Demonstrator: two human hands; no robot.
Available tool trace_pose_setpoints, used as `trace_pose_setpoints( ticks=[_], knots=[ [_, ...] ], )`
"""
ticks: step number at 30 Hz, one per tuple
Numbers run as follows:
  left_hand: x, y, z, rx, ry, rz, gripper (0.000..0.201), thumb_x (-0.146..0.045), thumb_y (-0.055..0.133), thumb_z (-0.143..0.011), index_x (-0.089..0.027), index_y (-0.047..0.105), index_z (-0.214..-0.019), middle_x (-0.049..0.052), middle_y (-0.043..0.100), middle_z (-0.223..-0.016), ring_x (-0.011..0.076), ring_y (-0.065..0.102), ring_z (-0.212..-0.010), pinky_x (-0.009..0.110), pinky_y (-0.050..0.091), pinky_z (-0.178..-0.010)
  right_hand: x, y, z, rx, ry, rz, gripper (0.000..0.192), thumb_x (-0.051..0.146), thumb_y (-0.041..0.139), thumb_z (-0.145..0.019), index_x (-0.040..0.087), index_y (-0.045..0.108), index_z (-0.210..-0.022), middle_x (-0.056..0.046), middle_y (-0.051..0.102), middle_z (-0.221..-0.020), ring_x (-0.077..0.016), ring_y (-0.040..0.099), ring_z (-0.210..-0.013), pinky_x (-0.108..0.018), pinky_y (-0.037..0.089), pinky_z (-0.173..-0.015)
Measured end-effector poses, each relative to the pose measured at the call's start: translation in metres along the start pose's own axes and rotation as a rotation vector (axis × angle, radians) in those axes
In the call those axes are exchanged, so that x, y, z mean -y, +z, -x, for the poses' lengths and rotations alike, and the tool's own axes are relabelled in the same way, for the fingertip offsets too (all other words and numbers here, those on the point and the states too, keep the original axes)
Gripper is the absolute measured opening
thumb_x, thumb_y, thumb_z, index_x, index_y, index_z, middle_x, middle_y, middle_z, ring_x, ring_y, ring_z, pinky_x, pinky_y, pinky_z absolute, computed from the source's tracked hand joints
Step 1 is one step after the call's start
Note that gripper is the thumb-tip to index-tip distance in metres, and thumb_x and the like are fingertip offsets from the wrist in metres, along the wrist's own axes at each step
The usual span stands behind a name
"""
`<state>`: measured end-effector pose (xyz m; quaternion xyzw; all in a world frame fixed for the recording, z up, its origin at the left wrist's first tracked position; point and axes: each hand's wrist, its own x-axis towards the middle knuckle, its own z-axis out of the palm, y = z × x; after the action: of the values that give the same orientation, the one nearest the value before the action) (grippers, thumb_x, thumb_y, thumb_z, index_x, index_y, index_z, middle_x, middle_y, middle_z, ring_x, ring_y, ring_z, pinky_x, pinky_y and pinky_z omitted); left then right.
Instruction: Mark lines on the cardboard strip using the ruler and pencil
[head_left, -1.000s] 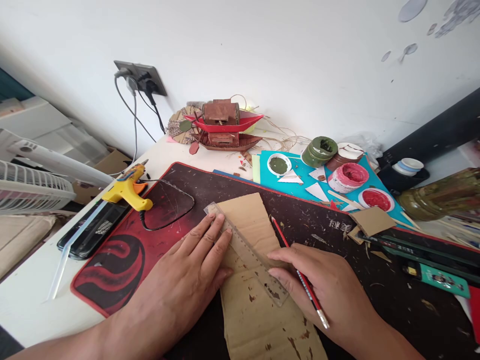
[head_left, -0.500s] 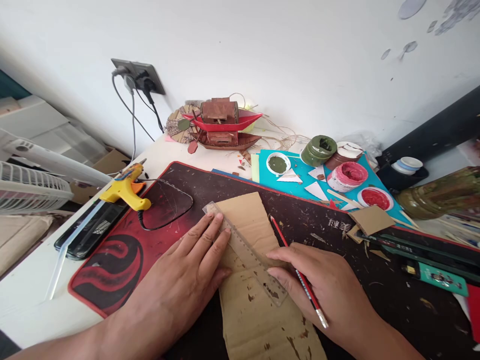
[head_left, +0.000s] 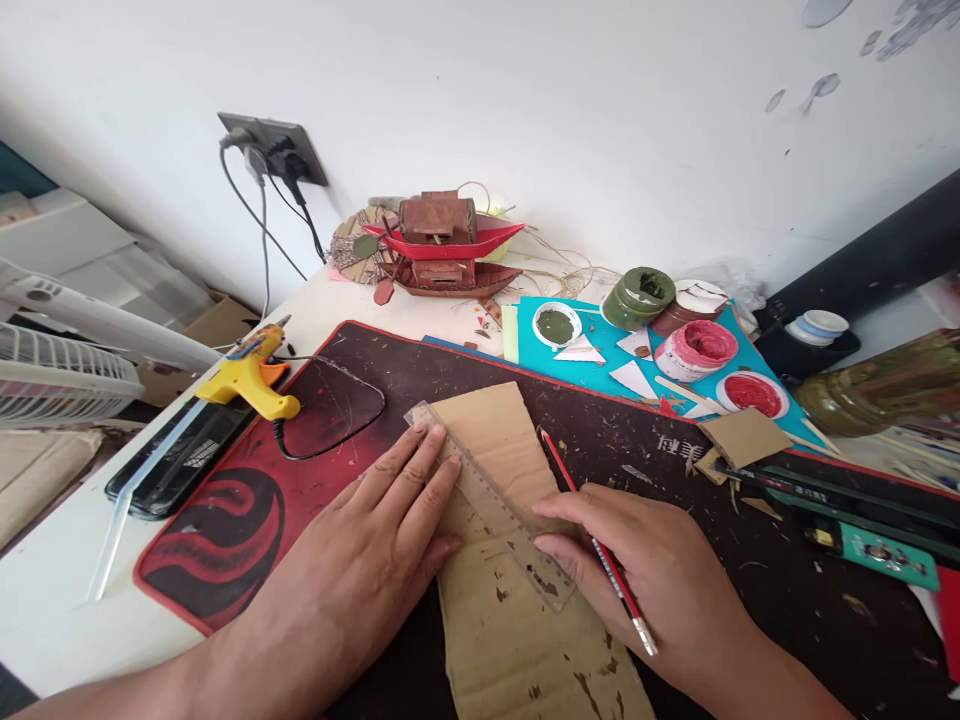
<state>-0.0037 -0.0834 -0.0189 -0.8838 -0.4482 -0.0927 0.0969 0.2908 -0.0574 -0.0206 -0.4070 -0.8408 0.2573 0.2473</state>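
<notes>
A strip of brown cardboard (head_left: 495,640), marked with dark flecks, lies on the dark mat. Across it at a slant is a clear plastic ruler (head_left: 495,500). My left hand (head_left: 367,535) rests flat with its fingers stretched out, and the fingertips press on the ruler's upper part. In my right hand (head_left: 637,560) is a red and black pencil (head_left: 619,585), its point facing up and away and its silver end towards me. The thumb and forefinger of that hand are by the ruler's lower right edge.
At the left, a yellow glue gun (head_left: 259,380) sits on a black case (head_left: 180,455), its cord looping over the mat (head_left: 225,540). Model boats (head_left: 442,235) stand by the wall. Paint jars (head_left: 694,350) are on blue card at the back right, with a green lighter (head_left: 889,555) nearer.
The view shifts very slightly. Both hands, the ruler, the pencil and the cardboard keep their places.
</notes>
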Motion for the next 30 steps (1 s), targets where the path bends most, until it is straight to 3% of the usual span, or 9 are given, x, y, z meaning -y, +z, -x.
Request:
trace_pose_setpoints(
  ticks=[7, 30],
  knots=[
    [0.0012, -0.0011, -0.0009, 0.007, 0.037, -0.042, 0.054, -0.035, 0.038, -0.117, -0.004, 0.054, -0.159, 0.027, 0.050, -0.170, 0.0380, 0.044, -0.163, 0.050, 0.057, -0.122, 0.0007, -0.0004, -0.0005, 0.004, 0.002, 0.007, 0.013, 0.027, 0.065, -0.112, 0.027, 0.074, -0.121, -0.002, 0.081, -0.095, -0.0192, 0.078, -0.079, -0.030, 0.052, -0.072],
    [0.0008, 0.0016, 0.0018, 0.022, -0.011, 0.030, 0.056, -0.035, 0.046, -0.115, -0.009, 0.050, -0.165, 0.023, 0.044, -0.175, 0.0361, 0.039, -0.166, 0.052, 0.052, -0.127, 0.0015, -0.0025, -0.0016, 0.017, -0.007, 0.011, 0.013, 0.031, 0.065, -0.113, 0.027, 0.074, -0.121, -0.003, 0.082, -0.095, -0.0194, 0.079, -0.077, -0.030, 0.055, -0.071]
  ],
)
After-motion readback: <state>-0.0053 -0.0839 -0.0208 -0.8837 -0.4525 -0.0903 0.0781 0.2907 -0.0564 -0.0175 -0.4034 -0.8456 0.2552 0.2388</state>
